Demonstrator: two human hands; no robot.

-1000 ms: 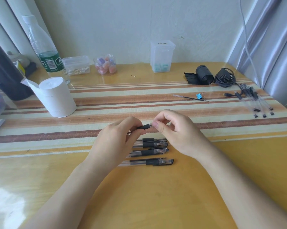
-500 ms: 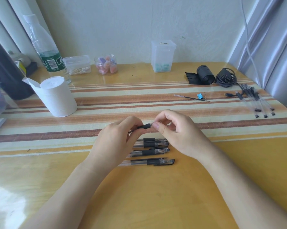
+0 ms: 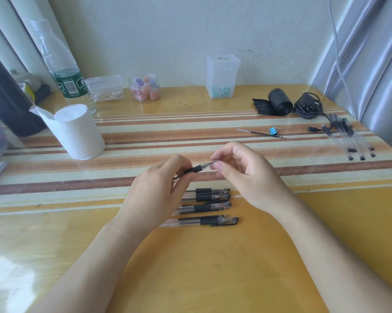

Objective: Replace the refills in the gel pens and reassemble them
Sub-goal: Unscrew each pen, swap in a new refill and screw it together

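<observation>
My left hand (image 3: 159, 188) grips a gel pen (image 3: 194, 170) by its barrel, just behind the black grip, held above the table. My right hand (image 3: 242, 170) pinches the pen's clear tip section between thumb and forefinger. Below the hands, several capped gel pens (image 3: 205, 207) lie side by side on the table. A loose refill (image 3: 258, 132) lies further back beside a blue binder clip (image 3: 272, 131). Another group of gel pens (image 3: 348, 138) lies at the far right.
A white tissue roll (image 3: 77, 132) stands at the left, with a plastic bottle (image 3: 61, 64) behind it. Small clear containers (image 3: 222, 75) line the wall. A black bag roll (image 3: 278, 101) and a coiled charger cable (image 3: 308, 106) sit at the back right.
My right hand has moved slightly right and up, and more of the pen's clear tip section now shows between the two hands. The pens on the table have not moved.
</observation>
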